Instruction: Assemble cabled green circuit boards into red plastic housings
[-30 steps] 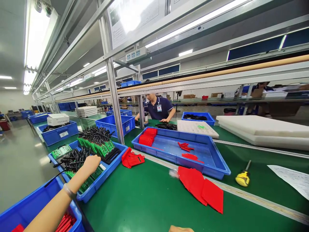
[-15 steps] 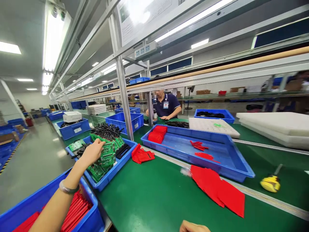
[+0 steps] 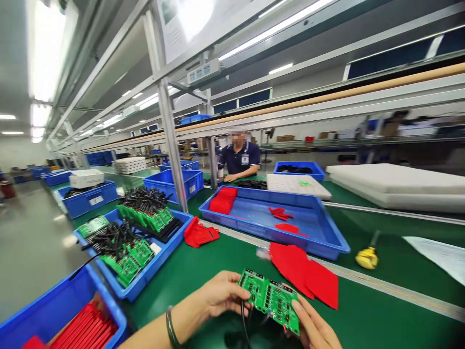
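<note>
A green circuit board point(image 3: 271, 298) with black connectors along its far edge is held above the green bench top, between both hands. My left hand point(image 3: 225, 294) grips its left end, thumb on top. At the right end my right hand point(image 3: 311, 324) pinches it the same way. Black cable hangs from the board's near side below my left fingers. More green circuit boards point(image 3: 132, 259) with black leads are heaped in a blue bin point(image 3: 165, 254) to the left. Flat red pieces point(image 3: 301, 271) lie on the bench just beyond the held board.
A blue tray point(image 3: 250, 232) with red parts stands ahead. Front left, another blue bin point(image 3: 103, 295) holds red strips point(image 3: 85, 329). A yellow-handled tool point(image 3: 366, 258) and a paper sheet point(image 3: 436, 257) lie to the right. Behind a metal post point(image 3: 169, 140), a person point(image 3: 240, 160) leans on the bench.
My left hand has come from the bin of boards back to the front of the bench with a circuit board. My right hand has risen and taken its other end. The view has swung right.
</note>
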Demonstrator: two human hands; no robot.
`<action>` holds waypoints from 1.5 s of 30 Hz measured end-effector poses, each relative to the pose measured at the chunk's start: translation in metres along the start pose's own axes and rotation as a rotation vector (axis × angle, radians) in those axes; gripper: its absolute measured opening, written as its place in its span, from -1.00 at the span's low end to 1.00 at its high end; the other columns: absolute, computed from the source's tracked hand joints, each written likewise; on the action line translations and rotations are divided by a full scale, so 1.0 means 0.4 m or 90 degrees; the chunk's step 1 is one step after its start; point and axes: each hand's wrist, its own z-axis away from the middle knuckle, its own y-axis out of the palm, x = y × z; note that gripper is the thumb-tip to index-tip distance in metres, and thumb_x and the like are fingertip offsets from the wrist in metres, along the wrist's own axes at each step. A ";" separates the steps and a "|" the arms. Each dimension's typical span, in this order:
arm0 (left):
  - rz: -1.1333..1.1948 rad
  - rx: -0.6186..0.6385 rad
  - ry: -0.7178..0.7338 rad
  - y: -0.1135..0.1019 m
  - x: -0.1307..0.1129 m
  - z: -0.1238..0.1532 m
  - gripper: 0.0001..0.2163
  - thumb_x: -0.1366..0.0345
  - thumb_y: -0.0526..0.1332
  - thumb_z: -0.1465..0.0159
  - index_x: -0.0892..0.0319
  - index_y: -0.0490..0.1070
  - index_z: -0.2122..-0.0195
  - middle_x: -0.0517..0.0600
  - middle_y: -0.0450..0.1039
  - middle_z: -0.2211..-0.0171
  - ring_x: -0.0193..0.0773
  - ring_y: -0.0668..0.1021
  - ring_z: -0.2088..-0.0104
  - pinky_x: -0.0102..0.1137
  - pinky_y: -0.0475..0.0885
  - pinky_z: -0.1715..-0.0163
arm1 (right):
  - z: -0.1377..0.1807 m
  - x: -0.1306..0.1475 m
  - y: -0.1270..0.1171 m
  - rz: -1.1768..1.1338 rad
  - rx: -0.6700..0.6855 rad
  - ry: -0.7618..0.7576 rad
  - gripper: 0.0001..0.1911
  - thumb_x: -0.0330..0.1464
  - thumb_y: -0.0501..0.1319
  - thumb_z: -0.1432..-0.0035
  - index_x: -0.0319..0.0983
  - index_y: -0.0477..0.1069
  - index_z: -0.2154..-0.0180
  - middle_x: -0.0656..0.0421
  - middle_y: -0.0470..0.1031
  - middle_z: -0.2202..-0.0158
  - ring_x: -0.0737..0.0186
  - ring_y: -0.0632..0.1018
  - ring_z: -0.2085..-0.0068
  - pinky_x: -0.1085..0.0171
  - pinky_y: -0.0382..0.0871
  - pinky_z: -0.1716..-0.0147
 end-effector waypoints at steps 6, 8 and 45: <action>0.178 -0.008 -0.090 0.088 0.095 -0.130 -0.72 0.13 0.26 -0.10 0.28 0.40 0.34 -0.05 0.39 0.60 -0.40 0.39 0.70 -0.48 0.32 0.69 | -0.056 0.025 -0.080 -0.018 -0.016 -0.050 -0.41 -0.01 0.26 0.08 -0.22 0.46 0.06 0.05 0.53 0.10 -0.04 0.51 0.06 0.12 0.44 0.11; 0.150 -0.011 -0.040 0.099 0.110 -0.143 -0.66 0.07 0.27 -0.09 0.30 0.41 0.34 -0.04 0.39 0.61 -0.41 0.37 0.71 -0.49 0.29 0.70 | -0.069 0.024 -0.098 0.082 -0.031 -0.095 -0.39 0.01 0.24 0.08 -0.25 0.48 0.08 0.03 0.55 0.16 -0.04 0.51 0.07 0.13 0.43 0.11; -0.271 0.049 0.252 0.075 0.130 -0.073 -0.58 0.00 0.13 -0.20 0.29 0.48 0.18 0.06 0.49 0.37 -0.19 0.48 0.33 -0.38 0.40 0.29 | -0.014 0.048 -0.080 0.702 -0.116 -0.365 -0.73 -0.27 -0.07 -0.30 -0.20 0.26 0.40 0.17 0.36 0.41 0.23 0.42 0.41 0.28 0.27 0.42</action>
